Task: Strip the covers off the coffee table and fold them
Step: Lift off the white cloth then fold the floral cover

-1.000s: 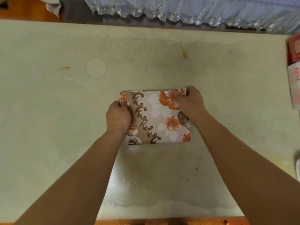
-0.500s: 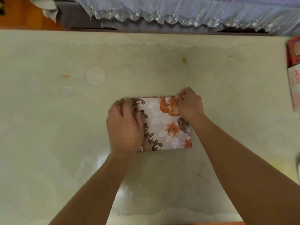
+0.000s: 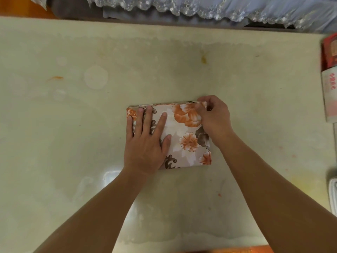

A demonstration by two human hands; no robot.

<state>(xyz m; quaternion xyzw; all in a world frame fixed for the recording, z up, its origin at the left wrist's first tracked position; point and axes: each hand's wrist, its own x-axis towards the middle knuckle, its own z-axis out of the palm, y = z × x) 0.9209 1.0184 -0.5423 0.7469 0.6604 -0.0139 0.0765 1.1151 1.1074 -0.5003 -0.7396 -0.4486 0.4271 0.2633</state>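
A floral cover [image 3: 186,136], beige with orange flowers and brown scrolls, lies folded into a small rectangle in the middle of the pale coffee table [image 3: 73,125]. My left hand [image 3: 145,141] lies flat on its left half, fingers straight and spread, pressing it down. My right hand [image 3: 214,117] pinches the folded cover's far right corner with curled fingers, covering that corner and part of the right edge.
A red and white box [image 3: 330,77] lies at the table's right edge, and a white object [image 3: 332,194] shows lower right. Beyond the far edge hangs blue lace-trimmed fabric [image 3: 200,8]. The tabletop carries stains and a shiny patch near the front.
My left hand let go of the cover's left edge and opened flat onto the cover. My right hand kept its pinch on the far right corner.
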